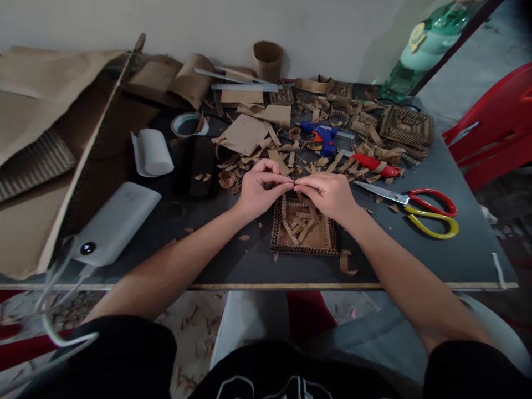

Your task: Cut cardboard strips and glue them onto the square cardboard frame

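My left hand (pixel 262 189) and my right hand (pixel 328 194) meet at the fingertips, both closed in a pinch. Between them is a small brown cardboard strip (pixel 300 196), mostly hidden by the fingers. Just below the hands lies a square cardboard tray (pixel 305 250), its border built from corrugated strips. Several loose corrugated strips (pixel 305 228) rest inside it. A curled scrap of cardboard (pixel 346 262) lies by the tray's near right corner.
Scissors (pixel 405 200), a red-handled cutter (pixel 376 164) and a blue glue gun (pixel 326 137) lie to the right among cardboard scraps. A green bottle (pixel 424 55) stands at the back right. At left are a power bank (pixel 118 221), a white roll (pixel 153 152) and cardboard sheets (pixel 37 100).
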Action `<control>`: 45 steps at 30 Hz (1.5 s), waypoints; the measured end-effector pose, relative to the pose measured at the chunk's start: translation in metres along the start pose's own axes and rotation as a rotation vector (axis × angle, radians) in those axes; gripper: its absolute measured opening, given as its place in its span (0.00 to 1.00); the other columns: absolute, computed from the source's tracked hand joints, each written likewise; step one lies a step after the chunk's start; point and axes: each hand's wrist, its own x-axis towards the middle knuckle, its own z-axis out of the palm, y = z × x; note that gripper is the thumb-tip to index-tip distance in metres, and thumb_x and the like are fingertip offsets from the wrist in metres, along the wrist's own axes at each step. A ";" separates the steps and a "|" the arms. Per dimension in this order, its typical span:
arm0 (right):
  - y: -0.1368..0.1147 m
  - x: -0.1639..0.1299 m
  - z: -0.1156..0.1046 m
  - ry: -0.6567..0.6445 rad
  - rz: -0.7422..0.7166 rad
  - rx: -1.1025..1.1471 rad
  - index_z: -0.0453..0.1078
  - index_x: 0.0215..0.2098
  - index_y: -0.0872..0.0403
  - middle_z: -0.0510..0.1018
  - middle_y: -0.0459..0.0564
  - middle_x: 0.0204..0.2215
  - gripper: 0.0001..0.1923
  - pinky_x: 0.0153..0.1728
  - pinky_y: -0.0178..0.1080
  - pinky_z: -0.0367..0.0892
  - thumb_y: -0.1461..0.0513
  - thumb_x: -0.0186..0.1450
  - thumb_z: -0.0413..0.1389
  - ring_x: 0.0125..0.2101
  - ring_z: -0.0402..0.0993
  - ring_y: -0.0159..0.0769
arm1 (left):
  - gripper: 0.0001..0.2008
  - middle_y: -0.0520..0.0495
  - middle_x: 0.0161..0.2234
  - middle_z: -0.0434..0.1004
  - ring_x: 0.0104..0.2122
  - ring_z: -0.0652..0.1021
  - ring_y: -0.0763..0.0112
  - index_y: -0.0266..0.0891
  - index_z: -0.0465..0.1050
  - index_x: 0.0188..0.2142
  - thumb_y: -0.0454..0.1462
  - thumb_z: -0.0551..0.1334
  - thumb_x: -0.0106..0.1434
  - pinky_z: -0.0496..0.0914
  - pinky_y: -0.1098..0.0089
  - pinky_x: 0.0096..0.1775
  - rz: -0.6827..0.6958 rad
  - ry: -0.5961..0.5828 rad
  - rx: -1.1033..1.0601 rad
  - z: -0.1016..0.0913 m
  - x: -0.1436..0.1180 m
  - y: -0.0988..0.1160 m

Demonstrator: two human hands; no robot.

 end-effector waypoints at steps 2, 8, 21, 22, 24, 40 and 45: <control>-0.001 0.000 0.000 -0.002 0.007 -0.020 0.84 0.40 0.56 0.88 0.51 0.34 0.13 0.33 0.36 0.77 0.59 0.73 0.58 0.33 0.86 0.39 | 0.06 0.53 0.32 0.69 0.32 0.74 0.80 0.49 0.86 0.32 0.34 0.75 0.55 0.70 0.76 0.34 -0.013 0.009 0.014 0.001 0.000 0.002; -0.001 -0.001 0.000 0.007 0.017 -0.032 0.84 0.39 0.56 0.88 0.51 0.34 0.13 0.33 0.36 0.76 0.59 0.73 0.58 0.33 0.86 0.38 | 0.06 0.52 0.33 0.71 0.31 0.73 0.79 0.48 0.86 0.32 0.33 0.73 0.56 0.70 0.75 0.33 -0.045 0.021 0.050 0.002 -0.002 0.005; 0.001 -0.002 0.000 -0.039 0.107 -0.012 0.85 0.40 0.52 0.88 0.48 0.35 0.13 0.36 0.38 0.78 0.59 0.73 0.57 0.35 0.86 0.39 | 0.08 0.51 0.35 0.75 0.34 0.75 0.78 0.51 0.86 0.33 0.34 0.74 0.55 0.71 0.76 0.34 -0.068 -0.006 0.045 0.000 0.000 0.002; 0.001 -0.002 -0.001 -0.037 0.109 -0.009 0.85 0.40 0.53 0.88 0.49 0.35 0.13 0.37 0.39 0.78 0.60 0.73 0.57 0.35 0.86 0.39 | 0.08 0.51 0.36 0.76 0.36 0.76 0.77 0.51 0.86 0.34 0.34 0.74 0.55 0.71 0.76 0.34 -0.070 -0.016 0.045 0.000 0.000 0.002; 0.003 -0.002 -0.001 -0.033 0.112 -0.005 0.85 0.40 0.54 0.88 0.50 0.36 0.13 0.37 0.39 0.79 0.60 0.72 0.57 0.36 0.86 0.40 | 0.08 0.50 0.39 0.78 0.39 0.77 0.75 0.50 0.86 0.35 0.33 0.74 0.56 0.73 0.75 0.36 -0.072 -0.034 0.071 0.000 0.000 0.002; 0.002 -0.003 -0.002 -0.105 0.193 -0.056 0.84 0.42 0.50 0.88 0.50 0.38 0.15 0.40 0.40 0.77 0.57 0.73 0.55 0.38 0.86 0.40 | 0.05 0.48 0.38 0.80 0.37 0.78 0.75 0.46 0.85 0.37 0.35 0.70 0.61 0.74 0.74 0.35 0.019 -0.048 0.242 0.002 -0.001 0.004; 0.003 -0.004 0.000 -0.110 0.160 -0.104 0.84 0.42 0.52 0.88 0.51 0.37 0.16 0.38 0.40 0.77 0.57 0.73 0.54 0.38 0.86 0.41 | 0.04 0.48 0.37 0.80 0.35 0.78 0.75 0.44 0.85 0.36 0.36 0.70 0.61 0.73 0.75 0.33 0.009 -0.048 0.239 0.002 -0.001 0.006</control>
